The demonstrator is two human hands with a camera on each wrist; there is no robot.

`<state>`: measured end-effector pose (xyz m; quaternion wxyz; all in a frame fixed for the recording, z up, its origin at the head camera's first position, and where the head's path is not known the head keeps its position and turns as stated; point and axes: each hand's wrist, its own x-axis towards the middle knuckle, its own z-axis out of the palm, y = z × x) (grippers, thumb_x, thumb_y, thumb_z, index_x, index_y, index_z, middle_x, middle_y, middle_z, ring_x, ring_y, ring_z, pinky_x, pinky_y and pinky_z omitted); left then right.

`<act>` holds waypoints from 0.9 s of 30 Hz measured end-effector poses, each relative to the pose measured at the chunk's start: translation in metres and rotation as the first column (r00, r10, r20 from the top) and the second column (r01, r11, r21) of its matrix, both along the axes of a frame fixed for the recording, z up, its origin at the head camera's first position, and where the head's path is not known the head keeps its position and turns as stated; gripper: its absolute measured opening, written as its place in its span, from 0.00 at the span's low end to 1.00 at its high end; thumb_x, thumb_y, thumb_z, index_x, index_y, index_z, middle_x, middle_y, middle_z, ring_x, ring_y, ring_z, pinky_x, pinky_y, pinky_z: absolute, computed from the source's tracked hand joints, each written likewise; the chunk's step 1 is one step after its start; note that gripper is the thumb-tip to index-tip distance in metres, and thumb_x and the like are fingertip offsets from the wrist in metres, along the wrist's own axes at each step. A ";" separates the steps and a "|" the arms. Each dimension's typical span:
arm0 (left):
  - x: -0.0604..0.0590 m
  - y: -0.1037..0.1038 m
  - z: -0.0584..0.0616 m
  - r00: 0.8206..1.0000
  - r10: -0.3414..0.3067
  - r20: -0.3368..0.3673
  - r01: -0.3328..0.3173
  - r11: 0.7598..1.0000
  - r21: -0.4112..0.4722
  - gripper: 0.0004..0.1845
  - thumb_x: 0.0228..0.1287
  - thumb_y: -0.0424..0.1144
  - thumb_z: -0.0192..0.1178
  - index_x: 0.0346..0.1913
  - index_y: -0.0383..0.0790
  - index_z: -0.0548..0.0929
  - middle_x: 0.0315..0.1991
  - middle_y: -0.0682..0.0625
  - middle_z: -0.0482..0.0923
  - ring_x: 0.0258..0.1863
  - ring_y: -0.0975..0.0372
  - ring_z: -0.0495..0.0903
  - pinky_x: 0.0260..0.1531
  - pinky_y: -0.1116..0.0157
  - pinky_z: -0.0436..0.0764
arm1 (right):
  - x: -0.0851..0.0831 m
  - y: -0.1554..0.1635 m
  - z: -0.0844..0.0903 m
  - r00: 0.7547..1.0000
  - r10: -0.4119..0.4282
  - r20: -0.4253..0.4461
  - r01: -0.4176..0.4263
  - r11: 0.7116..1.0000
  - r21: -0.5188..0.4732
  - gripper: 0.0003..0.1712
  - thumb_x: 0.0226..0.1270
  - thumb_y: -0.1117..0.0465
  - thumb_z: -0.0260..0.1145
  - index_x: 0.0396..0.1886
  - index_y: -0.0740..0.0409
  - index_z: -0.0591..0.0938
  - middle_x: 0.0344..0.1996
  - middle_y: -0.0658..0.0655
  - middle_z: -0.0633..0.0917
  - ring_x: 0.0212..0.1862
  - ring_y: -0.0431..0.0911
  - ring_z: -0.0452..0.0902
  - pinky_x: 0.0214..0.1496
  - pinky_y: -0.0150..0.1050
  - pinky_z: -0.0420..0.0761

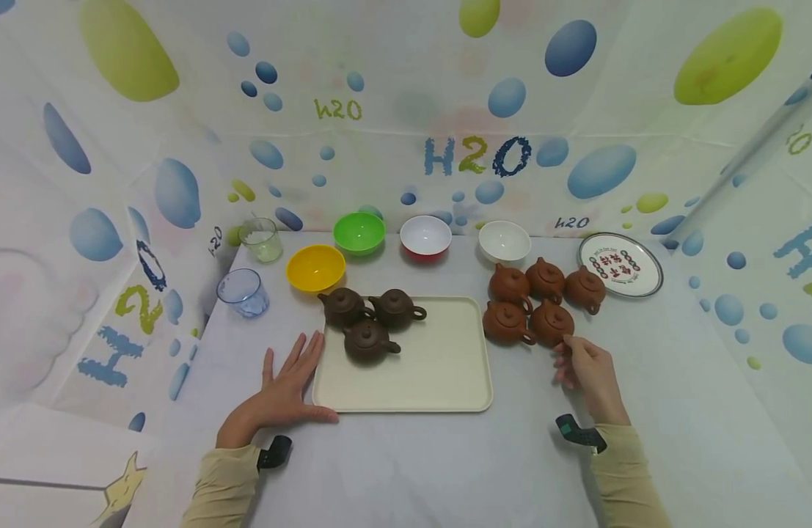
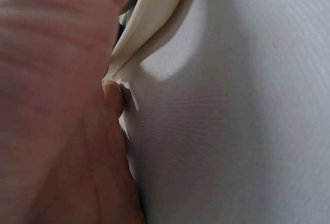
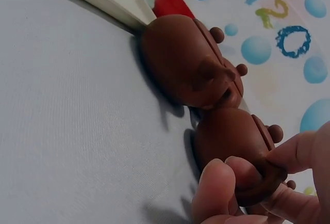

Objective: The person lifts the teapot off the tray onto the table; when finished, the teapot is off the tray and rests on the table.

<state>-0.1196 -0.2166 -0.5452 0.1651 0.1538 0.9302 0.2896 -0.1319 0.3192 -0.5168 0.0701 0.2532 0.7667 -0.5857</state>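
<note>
Left hand point(image 1: 283, 400): my fingers lie flat and spread on the worktop point(image 1: 406, 469), thumb against the tray point(image 1: 439, 367).
Right hand point(image 1: 587, 370): my fingers pinch the handle of the reddish teapot point(image 1: 551, 323), centre right, beside the tray.

"H2O" is printed repeatedly on the bubble-patterned backdrop point(image 1: 477, 155); red characters on the round plate point(image 1: 620, 264) at the tabletop's far right corner are unreadable.

Left hand point(image 1: 283, 396) flat, fingers spread; right hand point(image 1: 587, 370) fingers curled, pinching.
</note>
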 end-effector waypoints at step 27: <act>0.000 0.000 0.000 1.000 0.005 0.003 -0.005 1.000 0.007 0.79 0.43 0.71 0.80 0.89 0.45 0.41 0.91 0.44 0.34 0.89 0.43 0.31 0.75 0.31 0.13 | 0.002 -0.004 -0.001 0.999 -0.052 0.009 0.052 0.996 0.072 0.22 0.85 0.40 0.54 0.59 0.53 0.74 0.26 0.39 0.86 0.23 0.37 0.80 0.26 0.34 0.77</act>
